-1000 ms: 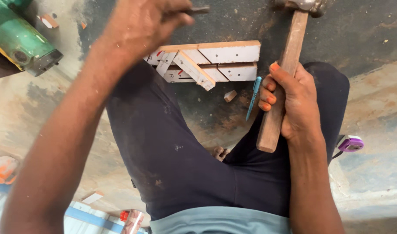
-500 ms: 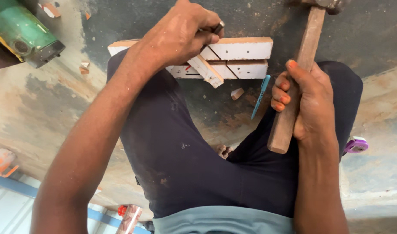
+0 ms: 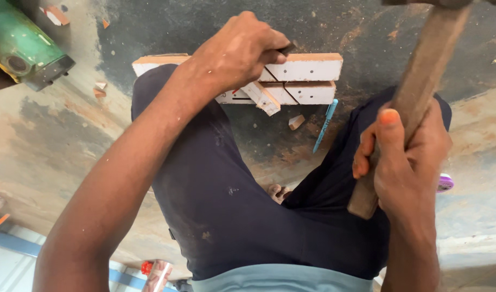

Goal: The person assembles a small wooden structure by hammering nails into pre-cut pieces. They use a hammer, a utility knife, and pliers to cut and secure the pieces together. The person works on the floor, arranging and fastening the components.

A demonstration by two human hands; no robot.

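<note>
1. Head view: the left hand (image 3: 234, 54) is closed, its fingers pinched around a thin dark metal tool (image 3: 287, 48) whose end shows just past the knuckles, held over the white wooden boards (image 3: 307, 70).
2. The boards lie flat on the dark, stained floor (image 3: 177, 27) just beyond the person's left knee; two long pieces sit side by side, and a shorter strip (image 3: 263, 98) lies slanted across the nearer one. Dark lines are marked on their faces.
3. The right hand (image 3: 405, 162) is wrapped tight around the wooden handle of a hammer (image 3: 421, 92), thumb along the shaft; the head is cut off by the upper edge.
4. A blue pen (image 3: 325, 126) lies on the floor between the boards and the right knee, with a small wood chip (image 3: 296, 121) just beside it.
5. A green power tool (image 3: 23, 51) sits at the upper left, well apart from the boards.
</note>
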